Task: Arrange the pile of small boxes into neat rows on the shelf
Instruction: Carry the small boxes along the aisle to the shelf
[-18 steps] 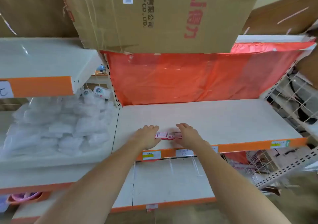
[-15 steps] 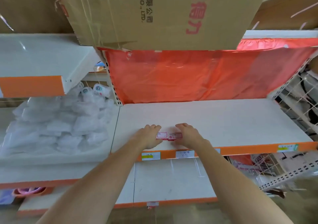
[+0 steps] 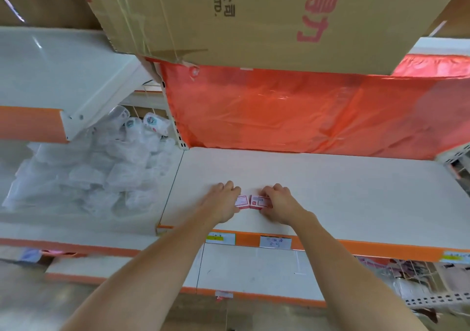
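Observation:
Two small red-and-white boxes lie side by side near the front of the white shelf (image 3: 330, 193). My left hand (image 3: 223, 203) holds the left box (image 3: 243, 200) from its left side, fingers curled over it. My right hand (image 3: 279, 204) grips the right box (image 3: 259, 201), thumb at its near edge and fingers over its far edge. The two boxes almost touch in a short row. Parts of both boxes are hidden under my fingers.
A large cardboard carton (image 3: 254, 20) overhangs the shelf from above. Orange plastic sheeting (image 3: 305, 116) covers the back wall. A heap of clear plastic packets (image 3: 84, 175) fills the shelf to the left. Wire racks (image 3: 432, 287) stand at the lower right.
The camera has moved closer and tilted down. Both hands stay on the two boxes; my right hand's fingers have curled tighter around its box.

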Motion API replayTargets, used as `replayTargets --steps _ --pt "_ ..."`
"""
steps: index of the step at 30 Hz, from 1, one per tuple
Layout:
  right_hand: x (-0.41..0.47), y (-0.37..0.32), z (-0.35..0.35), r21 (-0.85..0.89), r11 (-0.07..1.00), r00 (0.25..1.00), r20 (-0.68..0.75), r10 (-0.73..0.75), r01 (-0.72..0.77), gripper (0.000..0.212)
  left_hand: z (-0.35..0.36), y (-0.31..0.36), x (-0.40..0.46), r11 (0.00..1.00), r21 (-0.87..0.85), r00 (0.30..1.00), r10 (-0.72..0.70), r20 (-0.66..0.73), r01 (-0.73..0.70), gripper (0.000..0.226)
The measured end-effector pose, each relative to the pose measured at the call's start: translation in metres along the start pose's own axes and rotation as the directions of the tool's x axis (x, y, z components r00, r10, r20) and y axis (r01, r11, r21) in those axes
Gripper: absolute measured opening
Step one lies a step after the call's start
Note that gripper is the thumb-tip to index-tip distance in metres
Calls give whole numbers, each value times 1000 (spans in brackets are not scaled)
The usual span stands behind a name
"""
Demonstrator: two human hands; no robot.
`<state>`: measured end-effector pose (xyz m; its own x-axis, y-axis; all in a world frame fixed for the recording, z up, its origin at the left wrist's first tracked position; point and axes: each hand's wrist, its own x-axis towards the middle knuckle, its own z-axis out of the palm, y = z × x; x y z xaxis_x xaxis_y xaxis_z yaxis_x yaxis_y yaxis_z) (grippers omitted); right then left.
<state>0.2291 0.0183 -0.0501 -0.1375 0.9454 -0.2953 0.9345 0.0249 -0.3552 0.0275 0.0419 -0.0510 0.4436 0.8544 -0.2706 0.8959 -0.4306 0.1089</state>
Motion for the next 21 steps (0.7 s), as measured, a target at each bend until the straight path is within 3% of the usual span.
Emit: replayTargets --steps 8,13,21 --pt "27 -34 0 39 995 996 -24 -88 89 47 -12 -35 -18 983 -138 983 -140 -117 123 33" --pt "41 -78 8 117 973 980 -4 -198 197 41 -18 -70 -49 954 -219 963 -235 -134 202 40" --pt "40 -163 31 90 911 914 8 -405 403 40 -11 -121 -131 898 -308 905 -382 -188 315 42"
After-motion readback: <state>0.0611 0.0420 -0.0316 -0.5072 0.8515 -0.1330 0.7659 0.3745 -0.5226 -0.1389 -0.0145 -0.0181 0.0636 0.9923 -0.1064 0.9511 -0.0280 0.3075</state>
